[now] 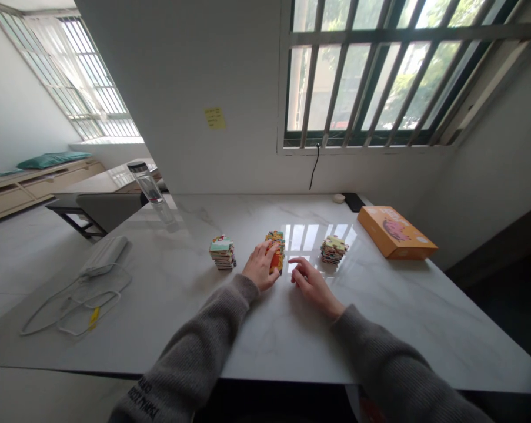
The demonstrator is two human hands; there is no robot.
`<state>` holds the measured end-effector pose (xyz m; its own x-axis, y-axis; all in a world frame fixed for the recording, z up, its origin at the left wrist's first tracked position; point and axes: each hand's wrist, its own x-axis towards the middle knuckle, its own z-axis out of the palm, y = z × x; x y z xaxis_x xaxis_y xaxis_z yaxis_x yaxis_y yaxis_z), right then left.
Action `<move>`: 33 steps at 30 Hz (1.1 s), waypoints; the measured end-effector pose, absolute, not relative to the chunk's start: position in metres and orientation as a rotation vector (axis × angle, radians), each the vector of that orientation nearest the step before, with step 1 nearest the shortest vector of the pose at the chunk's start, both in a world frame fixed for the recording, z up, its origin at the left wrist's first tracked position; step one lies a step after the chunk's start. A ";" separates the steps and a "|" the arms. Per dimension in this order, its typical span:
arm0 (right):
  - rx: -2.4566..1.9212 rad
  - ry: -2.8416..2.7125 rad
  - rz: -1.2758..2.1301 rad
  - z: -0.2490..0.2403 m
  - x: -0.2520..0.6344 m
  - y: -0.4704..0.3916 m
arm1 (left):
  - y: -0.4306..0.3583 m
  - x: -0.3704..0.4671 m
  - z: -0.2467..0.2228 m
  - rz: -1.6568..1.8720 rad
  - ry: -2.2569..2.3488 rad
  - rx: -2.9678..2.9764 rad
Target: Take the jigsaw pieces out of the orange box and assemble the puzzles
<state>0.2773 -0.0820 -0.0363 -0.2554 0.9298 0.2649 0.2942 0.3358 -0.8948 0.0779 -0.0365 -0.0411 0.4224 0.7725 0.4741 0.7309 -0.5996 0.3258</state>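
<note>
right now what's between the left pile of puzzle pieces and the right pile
The middle pile, held by the left hand, with the right hand close beside it, in the head view.

You sit at a white marble-look table pushed against a plain white wall. A barred window stands above the table's far right, daylight and green foliage behind it, its glare mirrored on the tabletop. A yellow sticky note hangs on the wall left of that window. Farther left, a second barred window lights a low wooden bench with a teal cushion.
</note>
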 end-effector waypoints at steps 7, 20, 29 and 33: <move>-1.109 -1.840 0.869 -0.039 0.279 -0.079 | -0.044 0.073 -0.046 1.059 1.328 2.581; -1.099 -1.929 0.844 -0.038 0.279 -0.083 | -0.121 -0.001 -0.048 0.660 1.926 2.637; -1.121 -1.992 0.818 -0.038 0.280 -0.083 | -0.110 -0.003 -0.041 0.188 2.135 2.495; -1.129 -2.025 0.795 -0.038 0.281 -0.083 | -0.104 -0.002 -0.036 0.121 2.133 2.452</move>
